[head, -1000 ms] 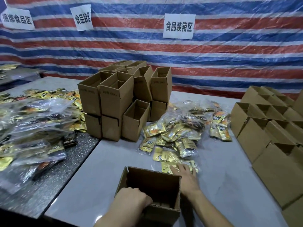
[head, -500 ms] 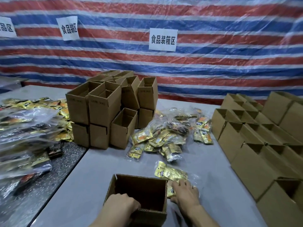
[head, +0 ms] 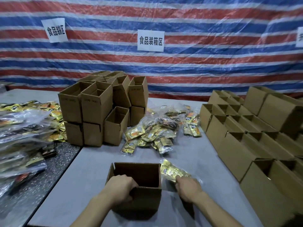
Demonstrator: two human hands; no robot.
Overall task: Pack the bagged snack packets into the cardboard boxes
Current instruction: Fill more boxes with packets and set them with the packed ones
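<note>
An open cardboard box (head: 144,171) stands on the grey table right in front of me. My left hand (head: 120,188) grips its near rim, fingers hooked over the edge into the box. Just right of the box lies a clear bag of gold snack packets (head: 172,170). My right hand (head: 188,188) holds the near end of that bag on the table. A pile of more bagged gold and orange packets (head: 157,131) lies farther back, at the table's middle.
A stack of open cardboard boxes (head: 98,112) stands at the back left. Rows of open boxes (head: 246,141) fill the right side. Bags of packets (head: 24,133) cover a dark speckled table on the left. A striped tarp with paper signs hangs behind.
My right hand has drawn one bag of packets away from the pile and toward me, beside the box. My left hand stays on the box rim. The camera has tilted up.
</note>
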